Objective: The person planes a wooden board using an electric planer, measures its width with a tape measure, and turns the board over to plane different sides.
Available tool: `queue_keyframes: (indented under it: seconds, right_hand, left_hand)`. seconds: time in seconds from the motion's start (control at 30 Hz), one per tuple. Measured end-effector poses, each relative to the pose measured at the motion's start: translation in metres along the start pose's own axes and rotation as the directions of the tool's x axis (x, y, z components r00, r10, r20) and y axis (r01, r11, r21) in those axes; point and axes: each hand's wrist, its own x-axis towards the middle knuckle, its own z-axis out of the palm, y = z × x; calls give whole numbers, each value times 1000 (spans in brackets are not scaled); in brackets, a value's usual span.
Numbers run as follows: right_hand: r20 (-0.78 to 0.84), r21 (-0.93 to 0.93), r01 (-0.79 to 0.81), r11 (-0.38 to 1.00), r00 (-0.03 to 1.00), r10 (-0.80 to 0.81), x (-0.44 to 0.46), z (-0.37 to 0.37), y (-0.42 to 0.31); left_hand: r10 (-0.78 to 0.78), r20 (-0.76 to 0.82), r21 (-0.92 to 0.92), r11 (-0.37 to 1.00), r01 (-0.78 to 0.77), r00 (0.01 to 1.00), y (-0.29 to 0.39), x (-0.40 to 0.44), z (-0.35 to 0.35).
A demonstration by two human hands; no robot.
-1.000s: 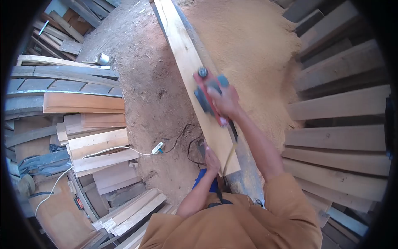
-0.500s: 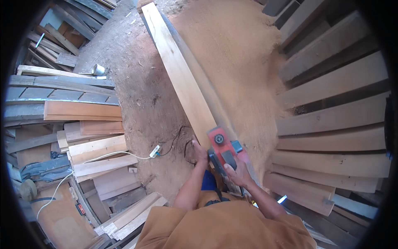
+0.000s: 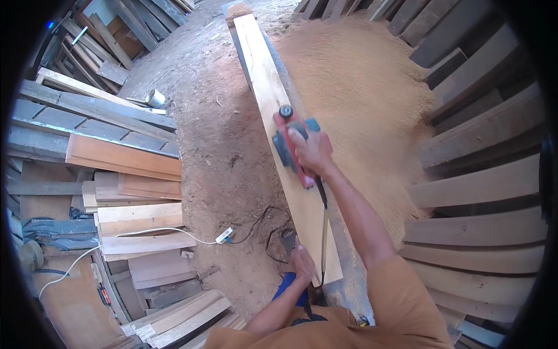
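Observation:
A long pale board (image 3: 308, 221) lies lengthwise on a narrow bench (image 3: 349, 279), running away from my body. My right hand (image 3: 314, 152) is wrapped round the handle of a red and grey electric planer (image 3: 285, 148), which rests on the board about midway along. The planer's dark cable trails back over the board toward me. Down by the near end, my left hand (image 3: 301, 264) is against the board's left edge; its fingers are partly turned away, and its grip is unclear.
A white power strip (image 3: 224, 235) with cables lies on the ground at the left. Stacked boards (image 3: 139, 215) fill the left side, and leaning planks (image 3: 476, 227) line the right. Sawdust (image 3: 360, 104) covers the ground beyond the bench. A metal can (image 3: 155, 98) stands upper left.
Since half a second ago, my right hand has pushed the planer forward from the near end to mid-board. My left hand stays by the near left edge. The view has shifted.

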Motion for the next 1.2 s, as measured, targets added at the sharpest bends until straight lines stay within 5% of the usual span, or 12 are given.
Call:
queue_keyframes:
  seconds: [0.13, 0.17, 0.23, 0.33, 0.4, 0.63, 0.7, 0.77, 0.9, 0.97, 1.03, 1.2]
  right_hand:
    - [7, 59, -106, 993, 994, 106, 81, 0, -49]
    - [-63, 17, 104, 994, 993, -103, 112, 10, -35]
    - [-48, 112, 161, 981, 987, -157, 137, 18, -45]
    - [189, 366, -206, 908, 971, 144, 151, 13, -56]
    - [233, 406, -255, 877, 957, 170, 147, 10, -49]
    - [185, 327, -288, 900, 953, 238, -6, -14, -42]
    - [192, 340, -271, 900, 957, 216, -71, -20, -31]
    - [257, 388, -315, 866, 940, 226, -140, -21, 1]
    - [324, 131, -257, 957, 924, 204, -316, -57, 31]
    - [216, 131, -130, 983, 971, 100, -408, -63, 54]
    - [300, 220, -261, 940, 935, 189, -471, -75, 54]
    - [258, 124, -340, 932, 918, 301, -479, -58, 57]
  left_hand:
    - [63, -31, 27, 998, -62, 998, 9, 1, -1]
    - [71, -39, 29, 997, -70, 997, 11, -1, 0]
    - [92, -55, 37, 995, -90, 994, 11, -1, 0]
    - [112, -71, 34, 993, -109, 991, 17, -3, 2]
    - [103, -57, 27, 994, -101, 993, 18, -4, 3]
    - [-71, 32, -193, 978, 76, 997, -2, 1, 2]
    - [-209, 87, -534, 815, 223, 974, -7, 4, 0]
    - [-317, 149, -677, 657, 330, 937, -19, 7, -10]
    - [-456, 172, -485, 732, 478, 873, -92, -18, -54]
    - [-505, 137, -330, 788, 520, 852, -124, -37, -72]
    - [-543, 116, -175, 813, 555, 832, -162, -50, -84]
    - [-623, 151, 75, 782, 619, 768, -206, -79, -104]
